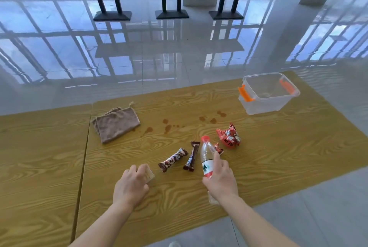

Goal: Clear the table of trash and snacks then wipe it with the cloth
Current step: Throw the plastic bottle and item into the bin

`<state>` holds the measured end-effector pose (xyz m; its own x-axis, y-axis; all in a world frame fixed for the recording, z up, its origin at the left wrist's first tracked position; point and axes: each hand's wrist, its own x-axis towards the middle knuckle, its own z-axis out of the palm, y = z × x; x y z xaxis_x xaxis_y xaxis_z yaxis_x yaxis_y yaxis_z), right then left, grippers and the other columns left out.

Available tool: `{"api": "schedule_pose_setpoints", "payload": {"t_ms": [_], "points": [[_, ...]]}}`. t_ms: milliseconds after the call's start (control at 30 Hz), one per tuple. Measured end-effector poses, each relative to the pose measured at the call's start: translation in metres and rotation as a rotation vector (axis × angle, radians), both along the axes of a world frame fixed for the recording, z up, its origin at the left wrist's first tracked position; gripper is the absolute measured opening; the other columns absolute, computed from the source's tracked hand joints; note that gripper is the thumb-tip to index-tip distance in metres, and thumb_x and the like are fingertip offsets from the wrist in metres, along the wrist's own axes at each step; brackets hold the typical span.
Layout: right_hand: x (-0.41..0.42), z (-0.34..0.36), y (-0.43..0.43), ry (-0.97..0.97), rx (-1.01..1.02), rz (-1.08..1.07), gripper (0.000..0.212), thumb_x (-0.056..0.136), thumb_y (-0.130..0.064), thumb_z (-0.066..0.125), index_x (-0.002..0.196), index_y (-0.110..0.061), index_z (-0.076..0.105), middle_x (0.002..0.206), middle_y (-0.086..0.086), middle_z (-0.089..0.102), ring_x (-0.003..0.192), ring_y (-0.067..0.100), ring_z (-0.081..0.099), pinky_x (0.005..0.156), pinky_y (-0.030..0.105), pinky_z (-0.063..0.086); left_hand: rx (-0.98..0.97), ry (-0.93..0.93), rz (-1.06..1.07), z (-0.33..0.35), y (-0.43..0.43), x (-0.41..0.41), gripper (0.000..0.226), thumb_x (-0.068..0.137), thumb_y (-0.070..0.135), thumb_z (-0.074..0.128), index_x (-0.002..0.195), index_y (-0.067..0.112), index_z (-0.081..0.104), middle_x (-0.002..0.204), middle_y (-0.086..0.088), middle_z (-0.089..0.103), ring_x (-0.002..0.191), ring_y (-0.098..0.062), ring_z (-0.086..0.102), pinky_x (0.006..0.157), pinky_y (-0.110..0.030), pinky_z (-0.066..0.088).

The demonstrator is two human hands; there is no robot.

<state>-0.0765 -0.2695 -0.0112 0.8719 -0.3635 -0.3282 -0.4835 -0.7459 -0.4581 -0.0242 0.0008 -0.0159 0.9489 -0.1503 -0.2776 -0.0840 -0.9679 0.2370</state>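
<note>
Right hand (220, 179) fingers grasp the bottle (207, 157); left hand (130, 186) fingers clutch a pale packet (148, 174)

1. One view only, worn on the person's head, looking forward and steeply down
2. It sits close above the near edge of the wooden table (278, 167), forearms entering from below
3. Shiny floor (159, 47) and windows fill the top

Black pedestal table bases (172, 14) are seen on a glossy tiled floor (139, 47), beside a white pillar (294, 18), with window frames reflected in the tiles.
</note>
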Motion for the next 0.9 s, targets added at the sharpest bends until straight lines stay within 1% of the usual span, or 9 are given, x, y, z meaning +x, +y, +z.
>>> {"api": "schedule_pose_setpoints", "payload": {"t_ms": [167,233,400,500,633,700,733,800,900], "points": [[-0.013,0.009,-0.01,-0.132,0.012,-0.023,0.099,0.08,-0.027,0.069,0.152,-0.039,0.002,0.127,0.0,0.043,0.102,0.019,0.047,0.081,0.03,0.043,-0.094,-0.126,-0.06,0.021,-0.025,0.004,0.057,0.07,0.022,0.064,0.126,0.029,0.052,0.102,0.002,0.055,0.093,-0.023,0.053,0.064,-0.037,0.051],[-0.019,0.012,-0.017,-0.165,0.001,-0.024,0.099,0.08,-0.029,0.07,0.152,-0.037,0.002,0.126,-0.001,0.043,0.101,0.018,0.046,0.081,0.029,0.041,-0.118,-0.169,-0.108,0.032,-0.044,0.006,0.059,0.071,0.022,0.065,0.128,0.028,0.051,0.104,0.001,0.056,0.094,-0.023,0.053,0.063,-0.035,0.05],[-0.037,0.023,-0.04,-0.208,-0.021,-0.068,0.101,0.08,-0.031,0.073,0.155,-0.03,0.006,0.132,0.0,0.043,0.109,0.02,0.049,0.088,0.033,0.046,-0.143,-0.229,-0.245,0.053,-0.095,0.0,0.064,0.074,0.023,0.066,0.135,0.023,0.048,0.112,-0.003,0.057,0.097,-0.026,0.054,0.073,-0.036,0.049],[-0.056,0.029,-0.061,-0.233,-0.033,-0.114,0.1,0.08,-0.031,0.073,0.155,-0.029,0.007,0.134,-0.001,0.043,0.112,0.021,0.048,0.089,0.032,0.045,-0.172,-0.228,-0.304,0.059,-0.127,-0.012,0.066,0.076,0.025,0.066,0.139,0.025,0.043,0.116,-0.001,0.055,0.102,-0.024,0.052,0.071,-0.036,0.051],[-0.089,0.034,-0.095,-0.275,-0.062,-0.18,0.099,0.081,-0.032,0.073,0.155,-0.03,0.008,0.134,-0.001,0.044,0.116,0.022,0.048,0.089,0.031,0.042,-0.189,-0.224,-0.399,0.062,-0.172,-0.033,0.068,0.075,0.026,0.067,0.139,0.023,0.044,0.114,-0.003,0.055,0.101,-0.027,0.053,0.076,-0.038,0.049],[-0.109,0.037,-0.113,-0.297,-0.087,-0.203,0.099,0.081,-0.033,0.073,0.154,-0.03,0.008,0.135,-0.001,0.044,0.114,0.022,0.049,0.086,0.033,0.045,-0.193,-0.229,-0.456,0.063,-0.198,-0.046,0.067,0.074,0.027,0.067,0.138,0.024,0.044,0.113,-0.002,0.056,0.1,-0.026,0.054,0.074,-0.038,0.05],[-0.119,0.038,-0.123,-0.302,-0.097,-0.218,0.099,0.081,-0.033,0.072,0.154,-0.031,0.006,0.134,-0.003,0.044,0.112,0.022,0.05,0.081,0.034,0.046,-0.201,-0.234,-0.489,0.063,-0.212,-0.053,0.066,0.074,0.027,0.067,0.136,0.024,0.045,0.111,-0.002,0.056,0.098,-0.025,0.054,0.071,-0.037,0.051],[-0.143,0.038,-0.143,-0.313,-0.111,-0.258,0.097,0.081,-0.031,0.07,0.153,-0.033,0.004,0.133,-0.004,0.043,0.107,0.02,0.052,0.071,0.033,0.043,-0.22,-0.238,-0.551,0.062,-0.239,-0.069,0.063,0.074,0.028,0.067,0.133,0.026,0.046,0.108,0.0,0.056,0.095,-0.022,0.054,0.065,-0.033,0.051],[-0.18,0.035,-0.174,-0.307,-0.128,-0.32,0.096,0.081,-0.03,0.07,0.152,-0.03,0.006,0.132,-0.001,0.044,0.106,0.02,0.053,0.07,0.03,0.042,-0.244,-0.235,-0.621,0.063,-0.282,-0.095,0.061,0.075,0.028,0.068,0.132,0.028,0.047,0.107,0.0,0.058,0.094,-0.021,0.055,0.063,-0.031,0.053]]}}
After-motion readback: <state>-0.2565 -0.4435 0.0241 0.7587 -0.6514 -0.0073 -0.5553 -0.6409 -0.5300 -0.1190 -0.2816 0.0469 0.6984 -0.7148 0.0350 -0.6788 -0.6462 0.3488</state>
